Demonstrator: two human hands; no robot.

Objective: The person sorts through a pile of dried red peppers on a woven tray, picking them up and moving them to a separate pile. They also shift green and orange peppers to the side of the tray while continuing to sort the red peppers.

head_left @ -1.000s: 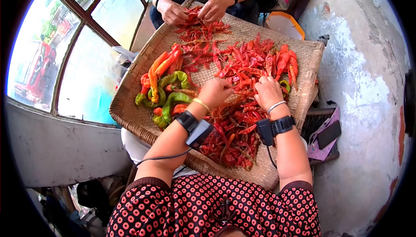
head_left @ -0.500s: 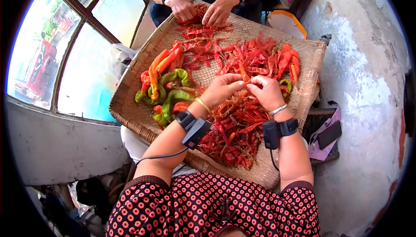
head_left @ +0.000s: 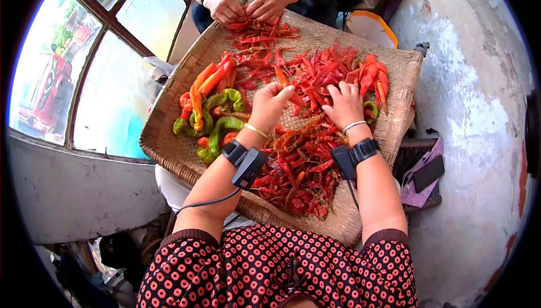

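Observation:
My left hand is closed, thumb against fingers, on an orange-red chili pepper whose tip sticks up past the fingers. To its right, my right hand has its fingers apart and reaches down over the far pile of red dried chilies; its fingertips touch or nearly touch them. A nearer pile of darker red chilies lies below and between my wrists. All of it rests on a large woven bamboo tray. Left of my left hand are larger green peppers and orange peppers.
Across the tray, another person's two hands work at chilies by the far edge. A window is at the left and a worn plaster wall at the right. A purple bag with a dark phone-like object lies beside the tray.
My hands were together over the tray with an orange-red chili at the fingertips. Now they are apart: the left has moved left with the chili, the right has spread its fingers over the pile.

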